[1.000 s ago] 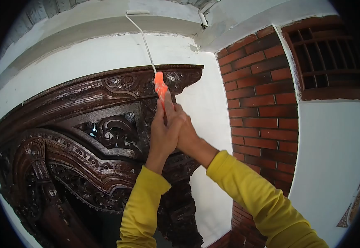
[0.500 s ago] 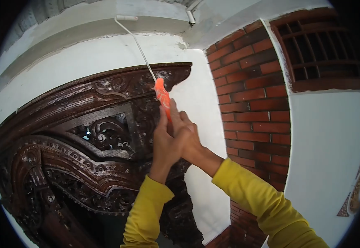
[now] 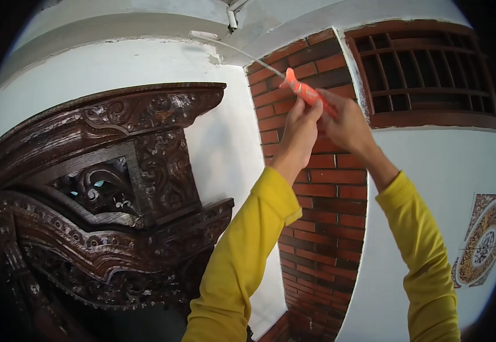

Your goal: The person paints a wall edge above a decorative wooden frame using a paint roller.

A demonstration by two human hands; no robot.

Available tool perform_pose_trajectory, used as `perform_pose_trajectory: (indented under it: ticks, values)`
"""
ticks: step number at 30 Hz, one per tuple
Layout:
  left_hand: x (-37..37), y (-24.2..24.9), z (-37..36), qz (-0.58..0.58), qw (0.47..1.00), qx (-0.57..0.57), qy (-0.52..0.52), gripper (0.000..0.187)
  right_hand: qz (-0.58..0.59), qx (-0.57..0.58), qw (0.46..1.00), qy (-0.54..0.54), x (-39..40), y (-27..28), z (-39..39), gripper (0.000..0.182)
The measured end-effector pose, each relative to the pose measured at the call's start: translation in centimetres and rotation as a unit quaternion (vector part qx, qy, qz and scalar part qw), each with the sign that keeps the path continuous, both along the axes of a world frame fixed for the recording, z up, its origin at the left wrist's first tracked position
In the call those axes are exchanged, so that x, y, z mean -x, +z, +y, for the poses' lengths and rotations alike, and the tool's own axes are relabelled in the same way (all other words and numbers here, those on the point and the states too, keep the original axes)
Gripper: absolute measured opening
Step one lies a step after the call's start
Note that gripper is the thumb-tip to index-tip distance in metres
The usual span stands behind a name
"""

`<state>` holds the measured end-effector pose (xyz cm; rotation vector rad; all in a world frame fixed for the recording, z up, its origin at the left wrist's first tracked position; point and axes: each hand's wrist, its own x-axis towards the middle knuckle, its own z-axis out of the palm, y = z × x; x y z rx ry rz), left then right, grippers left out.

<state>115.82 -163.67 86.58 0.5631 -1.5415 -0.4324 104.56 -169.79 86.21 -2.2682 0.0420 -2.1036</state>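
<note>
Both hands grip the orange handle of a paint roller (image 3: pixel 303 90). My left hand (image 3: pixel 300 134) is closed round the handle's middle, thumb along it. Just behind it, my right hand (image 3: pixel 347 126) wraps the lower end. From the handle a thin metal rod slants up and left to a small white roller head (image 3: pixel 203 36). That head overlaps the top of the white wall (image 3: pixel 145 60) near the corner, close under the grey beam. Yellow sleeves cover both forearms.
A dark carved wooden door frame (image 3: pixel 162 154) juts out on the left, its top moulding below the white strip. A red brick column (image 3: pixel 327 182) stands in the corner. Right of it are a barred wooden window (image 3: pixel 430 74) and a round patterned wall decoration (image 3: pixel 483 245).
My hands and the roller have moved right, and the handle now tilts more to the left. The roller head has shifted right towards the corner. The view has turned right.
</note>
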Motion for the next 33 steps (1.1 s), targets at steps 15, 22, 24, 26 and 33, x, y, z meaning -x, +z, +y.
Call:
perform_pose_trajectory:
  ticks: [15, 22, 24, 26, 33]
  values:
    - [-1.0, 10.4, -7.1, 0.029, 0.996, 0.076, -0.04, 0.014, 0.004, 0.01, 0.999, -0.034, -1.4, 11.0, -7.4, 0.041]
    - [-6.1, 12.4, -8.9, 0.008, 0.997, 0.07, -0.009, 0.01, 0.009, -0.003, 0.995, -0.095, -5.9, 13.0, -8.3, 0.042]
    - [-5.9, 12.0, -8.9, 0.004, 0.997, 0.074, 0.008, 0.011, -0.002, 0.01, 0.996, -0.089, -5.4, 12.0, -8.8, 0.04]
    - [-4.0, 10.5, -9.3, 0.004, 0.997, 0.079, 0.017, 0.012, -0.009, 0.022, 0.999, -0.04, -4.3, 11.1, -10.7, 0.038]
    - [1.6, 7.8, -9.7, -0.015, 0.992, 0.121, 0.032, 0.014, -0.028, -0.006, 0.998, 0.048, 1.0, 7.4, -11.2, 0.038]
